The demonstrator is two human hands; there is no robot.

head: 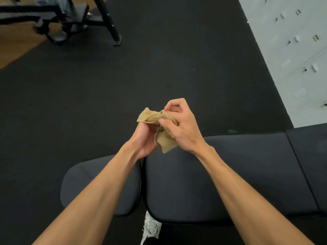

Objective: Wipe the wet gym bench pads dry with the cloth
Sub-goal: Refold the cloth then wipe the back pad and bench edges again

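Fingers (169, 123) of both hands pinching the tan cloth (164, 140), bunched clear above the bench pads (230, 174), probably refolding before wiping.

No text, label, brand, number or sign can be read anywhere; the marks on the grey lockers (292, 50) are too blurred.

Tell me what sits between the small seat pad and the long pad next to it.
In the head view, only a narrow dark gap separates the small seat pad from the long pad. A white shoe shows below its near end.
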